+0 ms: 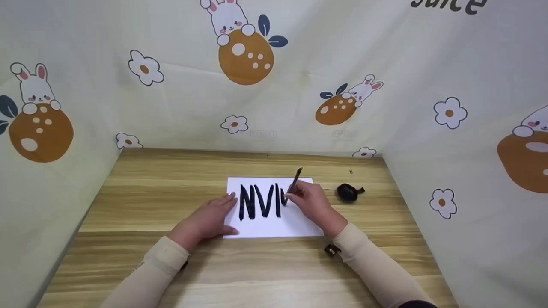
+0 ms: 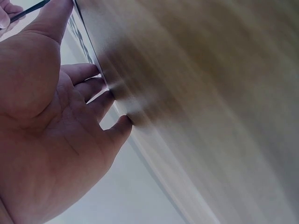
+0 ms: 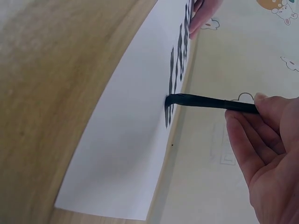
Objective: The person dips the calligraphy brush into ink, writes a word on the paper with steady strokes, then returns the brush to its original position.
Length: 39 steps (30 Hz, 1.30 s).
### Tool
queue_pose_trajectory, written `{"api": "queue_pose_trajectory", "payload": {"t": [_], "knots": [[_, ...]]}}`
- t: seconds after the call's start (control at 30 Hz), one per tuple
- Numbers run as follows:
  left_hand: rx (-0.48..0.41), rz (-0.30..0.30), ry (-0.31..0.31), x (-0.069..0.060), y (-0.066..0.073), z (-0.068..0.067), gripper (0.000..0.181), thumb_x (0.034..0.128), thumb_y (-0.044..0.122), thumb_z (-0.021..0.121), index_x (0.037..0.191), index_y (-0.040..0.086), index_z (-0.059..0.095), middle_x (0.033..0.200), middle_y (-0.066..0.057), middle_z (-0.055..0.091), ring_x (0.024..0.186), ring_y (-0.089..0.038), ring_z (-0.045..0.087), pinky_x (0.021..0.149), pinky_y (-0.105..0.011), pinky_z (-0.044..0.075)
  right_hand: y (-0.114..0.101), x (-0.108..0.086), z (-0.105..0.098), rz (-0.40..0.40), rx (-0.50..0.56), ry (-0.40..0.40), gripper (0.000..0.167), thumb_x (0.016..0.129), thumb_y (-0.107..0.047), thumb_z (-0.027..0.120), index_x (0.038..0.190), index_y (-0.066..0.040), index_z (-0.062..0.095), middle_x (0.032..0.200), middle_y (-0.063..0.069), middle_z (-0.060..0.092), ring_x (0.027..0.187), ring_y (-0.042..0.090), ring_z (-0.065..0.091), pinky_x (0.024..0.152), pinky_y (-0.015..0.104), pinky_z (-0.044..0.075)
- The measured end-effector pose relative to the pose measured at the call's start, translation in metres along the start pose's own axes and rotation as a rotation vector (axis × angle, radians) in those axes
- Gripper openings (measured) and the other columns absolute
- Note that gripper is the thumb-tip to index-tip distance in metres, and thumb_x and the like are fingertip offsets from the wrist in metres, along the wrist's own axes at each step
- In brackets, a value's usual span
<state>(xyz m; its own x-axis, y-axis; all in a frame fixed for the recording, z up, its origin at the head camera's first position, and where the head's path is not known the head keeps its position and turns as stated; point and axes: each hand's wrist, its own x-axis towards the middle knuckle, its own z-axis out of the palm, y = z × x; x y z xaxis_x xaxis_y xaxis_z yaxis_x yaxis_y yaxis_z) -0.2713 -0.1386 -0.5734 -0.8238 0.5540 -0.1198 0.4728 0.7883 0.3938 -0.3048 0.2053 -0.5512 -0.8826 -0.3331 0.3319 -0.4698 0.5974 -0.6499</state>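
A white sheet of paper (image 1: 265,229) lies on the wooden table, with bold black strokes reading "NVI" and part of another letter (image 1: 247,203). My right hand (image 1: 314,203) pinches a dark paintbrush (image 1: 295,179) between thumb and fingers. In the right wrist view the black bristles of the brush (image 3: 201,101) touch the paper at the newest stroke, and the right hand (image 3: 266,140) grips its handle. My left hand (image 1: 209,218) rests at the paper's left edge with fingers spread. The left wrist view shows that hand's palm (image 2: 60,126), fingertips touching down along the edge.
To the right of the paper sits a small round black pot (image 1: 347,193) with a short spout or handle. A tiny dark scrap (image 1: 351,171) lies behind it. Printed fabric walls (image 1: 184,107) enclose the wooden table (image 1: 162,188) at the back and both sides.
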Motion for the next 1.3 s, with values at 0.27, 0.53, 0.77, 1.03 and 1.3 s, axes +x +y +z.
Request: {"api": "queue_pose_trajectory", "payload": {"t": [0.27, 0.53, 0.77, 1.03, 1.3], "knots": [[-0.022, 0.004, 0.011, -0.002, 0.002, -0.002, 0.102, 0.0951, 0.05, 0.086, 0.164, -0.011, 0.042, 0.176, -0.027, 0.033, 0.162, -0.048, 0.032, 0.128, -0.068, 0.029, -0.003, -0.005, -0.001, 0.0, 0.001, -0.005, 0.01, 0.098, -0.013, 0.086, 0.094, -0.011, 0.078, 0.085, -0.003, 0.077, 0.077, 0.01, 0.07, 0.072, 0.029, 0.063], [-0.004, 0.012, 0.013, 0.0, 0.0, 0.0, 0.101, 0.0957, 0.05, 0.085, 0.164, -0.01, 0.042, 0.176, -0.025, 0.033, 0.162, -0.047, 0.032, 0.128, -0.068, 0.03, -0.005, -0.009, -0.003, -0.02, 0.023, -0.002, 0.01, 0.097, -0.012, 0.087, 0.092, -0.01, 0.078, 0.084, -0.004, 0.077, 0.076, 0.009, 0.069, 0.071, 0.028, 0.061], [0.011, 0.019, 0.013, 0.002, -0.002, 0.003, 0.101, 0.0957, 0.051, 0.085, 0.164, -0.01, 0.042, 0.176, -0.025, 0.033, 0.163, -0.045, 0.032, 0.128, -0.067, 0.031, -0.006, -0.013, -0.002, -0.035, 0.021, 0.006, 0.011, 0.096, -0.012, 0.088, 0.092, -0.009, 0.078, 0.083, -0.004, 0.076, 0.075, 0.007, 0.067, 0.069, 0.027, 0.061], [-0.002, 0.0, -0.002, 0.0, -0.003, 0.003, 0.103, 0.0963, 0.053, 0.084, 0.166, -0.009, 0.04, 0.178, -0.023, 0.031, 0.164, -0.043, 0.029, 0.129, -0.068, 0.029, -0.007, -0.017, -0.001, -0.038, 0.008, 0.005, 0.01, 0.096, -0.011, 0.088, 0.092, -0.011, 0.078, 0.084, -0.004, 0.077, 0.077, 0.008, 0.07, 0.072, 0.028, 0.063], [-0.002, -0.009, 0.003, 0.001, -0.003, 0.004, 0.103, 0.0956, 0.054, 0.084, 0.166, -0.008, 0.041, 0.178, -0.023, 0.031, 0.164, -0.043, 0.032, 0.129, -0.067, 0.03, -0.009, -0.019, -0.002, -0.048, 0.02, 0.009, 0.013, 0.098, -0.015, 0.087, 0.09, -0.011, 0.077, 0.082, -0.005, 0.076, 0.075, 0.008, 0.068, 0.07, 0.028, 0.062]]}}
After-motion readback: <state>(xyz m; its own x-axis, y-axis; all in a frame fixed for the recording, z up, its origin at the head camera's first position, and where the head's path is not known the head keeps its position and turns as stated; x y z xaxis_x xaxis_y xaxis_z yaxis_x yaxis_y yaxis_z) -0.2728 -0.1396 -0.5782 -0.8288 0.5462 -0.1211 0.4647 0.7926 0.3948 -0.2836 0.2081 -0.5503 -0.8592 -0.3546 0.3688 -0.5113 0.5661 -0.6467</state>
